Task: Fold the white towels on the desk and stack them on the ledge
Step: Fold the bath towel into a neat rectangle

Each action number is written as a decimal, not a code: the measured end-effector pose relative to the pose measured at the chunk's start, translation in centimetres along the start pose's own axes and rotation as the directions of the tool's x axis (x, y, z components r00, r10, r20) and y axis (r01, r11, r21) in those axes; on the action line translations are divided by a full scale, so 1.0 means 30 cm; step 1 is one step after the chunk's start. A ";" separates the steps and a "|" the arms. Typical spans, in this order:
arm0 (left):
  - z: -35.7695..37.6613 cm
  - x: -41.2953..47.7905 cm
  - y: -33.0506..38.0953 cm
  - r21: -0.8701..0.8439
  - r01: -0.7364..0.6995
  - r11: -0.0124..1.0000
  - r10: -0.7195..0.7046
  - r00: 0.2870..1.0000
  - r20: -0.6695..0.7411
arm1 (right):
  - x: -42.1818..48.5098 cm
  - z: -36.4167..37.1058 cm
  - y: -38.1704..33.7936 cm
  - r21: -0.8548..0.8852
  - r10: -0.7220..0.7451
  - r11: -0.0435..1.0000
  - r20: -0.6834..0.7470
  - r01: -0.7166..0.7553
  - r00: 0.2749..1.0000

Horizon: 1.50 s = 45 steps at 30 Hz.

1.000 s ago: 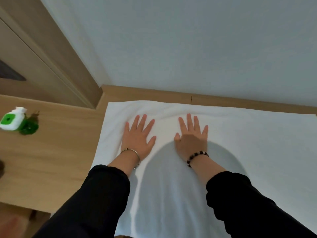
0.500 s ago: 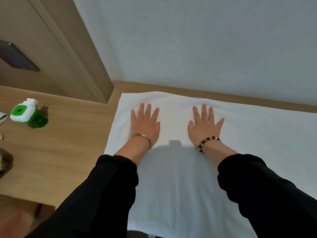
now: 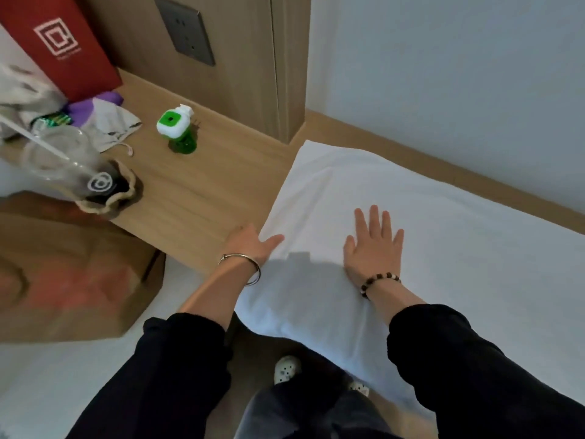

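A white towel (image 3: 443,248) lies spread flat over the wooden desk (image 3: 202,198), its near edge hanging over the front. My left hand (image 3: 250,245) is at the towel's left edge. Its fingers are hidden under the cloth and its thumb lies on top, so it pinches that edge. My right hand (image 3: 375,245) rests flat on the towel with the fingers straight and spread. A narrow wooden ledge (image 3: 427,153) runs along the wall behind the towel.
A green and white plug-in device (image 3: 174,126) stands on the desk left of the towel. Farther left are a plastic cup (image 3: 63,163), crumpled cloth, and a red bag (image 3: 53,42). A brown paper bag (image 3: 72,280) stands on the floor. A wood panel with a socket (image 3: 186,33) rises behind.
My left hand left its flat spot on the towel, moved to the left edge and slid its fingers under. My right hand stayed flat. The view swung left and down.
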<state>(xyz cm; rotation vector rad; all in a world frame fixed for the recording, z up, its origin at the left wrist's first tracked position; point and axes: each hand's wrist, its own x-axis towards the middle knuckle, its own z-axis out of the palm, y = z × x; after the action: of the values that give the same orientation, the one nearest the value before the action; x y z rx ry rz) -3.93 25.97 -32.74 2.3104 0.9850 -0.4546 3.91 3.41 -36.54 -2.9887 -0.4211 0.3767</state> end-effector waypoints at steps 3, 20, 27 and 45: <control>-0.016 -0.022 -0.043 -0.020 0.089 0.996 -0.086 0.991 0.101 | -0.006 -0.006 0.001 -0.009 0.001 1.000 -0.005 -0.001 1.000; -0.041 -0.180 -0.098 0.113 0.045 0.993 -0.050 0.998 0.041 | 0.107 -0.207 -0.302 -0.223 -0.577 0.756 0.215 0.615 0.788; -0.052 -0.152 -0.173 -0.105 -0.013 0.994 0.007 0.998 -0.061 | 0.184 -0.291 -0.595 -0.088 -0.648 0.474 0.639 0.876 0.415; 0.125 -0.413 -0.226 -0.082 -0.156 0.984 0.164 0.981 0.107 | 0.095 -0.283 -0.291 -0.294 -0.905 0.401 -0.273 0.868 0.326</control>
<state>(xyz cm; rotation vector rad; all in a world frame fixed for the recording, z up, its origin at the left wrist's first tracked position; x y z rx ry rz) -17.53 20.71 -31.89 2.2501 0.7422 -0.4692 6.50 12.03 -27.86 -2.2284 -1.9132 -0.3839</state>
